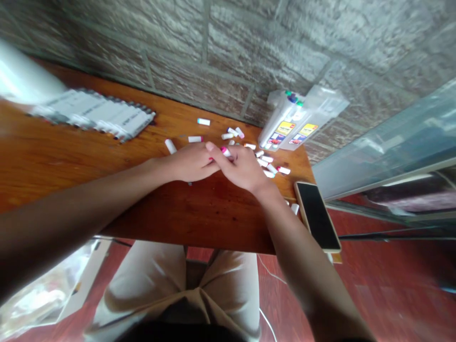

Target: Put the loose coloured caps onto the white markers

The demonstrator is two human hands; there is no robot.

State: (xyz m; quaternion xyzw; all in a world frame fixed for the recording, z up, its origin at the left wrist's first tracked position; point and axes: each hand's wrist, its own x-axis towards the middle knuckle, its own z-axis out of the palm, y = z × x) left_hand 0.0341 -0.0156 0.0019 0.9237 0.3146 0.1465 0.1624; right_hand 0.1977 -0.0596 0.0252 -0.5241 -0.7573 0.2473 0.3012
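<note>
A small white cap with a pink end sits near the middle of the frame, tucked between the thumb and curled fingers of the right hand. The left hand meets it there; its fingertips are mostly hidden, so I cannot tell its grip. Loose caps lie right of centre, a phone at lower right, lined-up markers at upper left.
</note>
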